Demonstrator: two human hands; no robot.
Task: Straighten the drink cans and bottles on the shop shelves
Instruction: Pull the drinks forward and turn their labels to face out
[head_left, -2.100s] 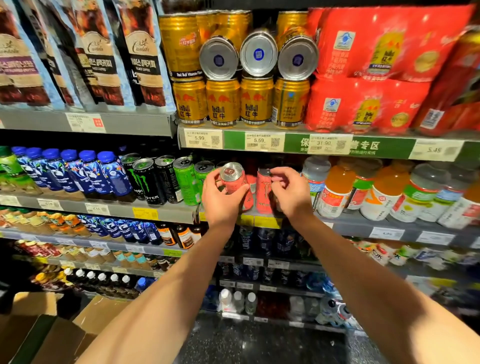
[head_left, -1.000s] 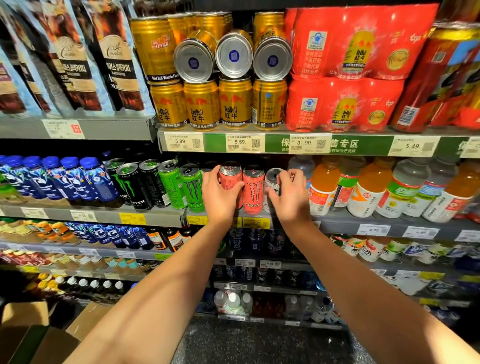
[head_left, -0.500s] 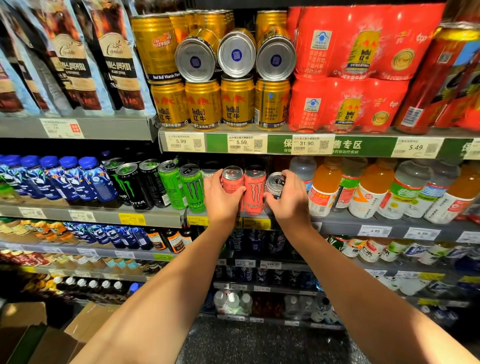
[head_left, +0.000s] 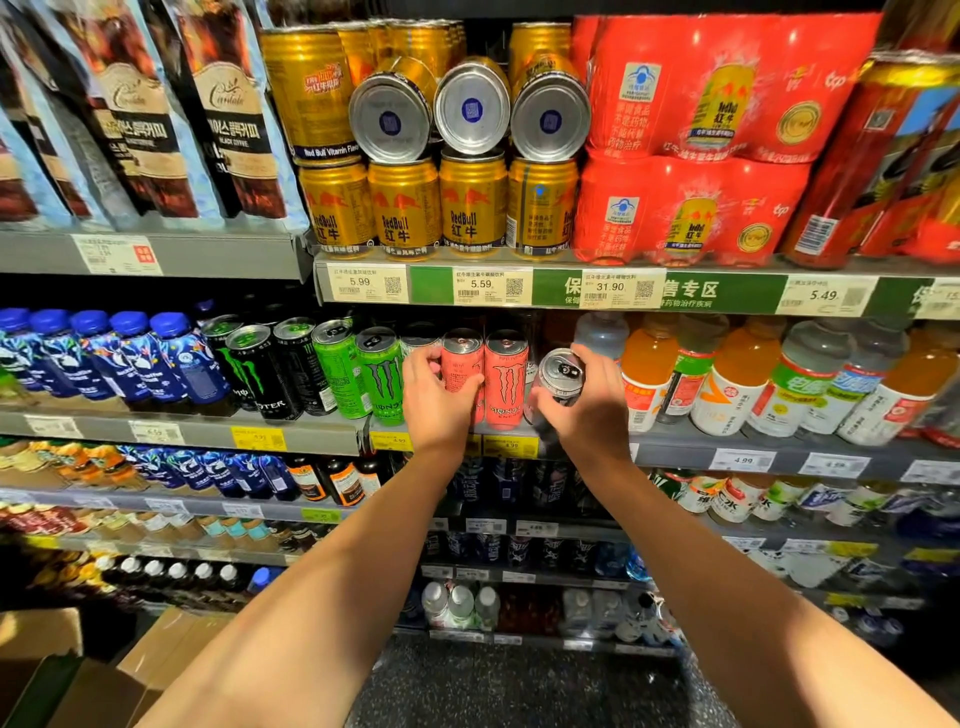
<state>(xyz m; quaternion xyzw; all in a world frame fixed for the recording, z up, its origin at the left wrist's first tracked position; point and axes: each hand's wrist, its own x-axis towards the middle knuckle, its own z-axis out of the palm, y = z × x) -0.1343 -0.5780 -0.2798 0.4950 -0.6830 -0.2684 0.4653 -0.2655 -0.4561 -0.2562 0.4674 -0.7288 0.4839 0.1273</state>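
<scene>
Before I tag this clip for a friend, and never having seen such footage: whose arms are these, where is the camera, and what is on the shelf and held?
There is no machine. A person wears one camera on the head, looking down at their own bare arms. The left hand grips a pink Monster can standing on the grey shelf. The right hand holds a silver-topped can tilted toward the camera. Green Monster cans stand to the left, orange drink bottles to the right, and gold Red Bull cans above.

Right hand (head_left: 587, 410) has pulled the silver can (head_left: 560, 375) forward off the shelf row and tilted it toward the camera, beside the pink can (head_left: 506, 379). Left hand (head_left: 436, 400) earlier held its pink can (head_left: 462, 364) lifted and tilted; now upright in line.
</scene>
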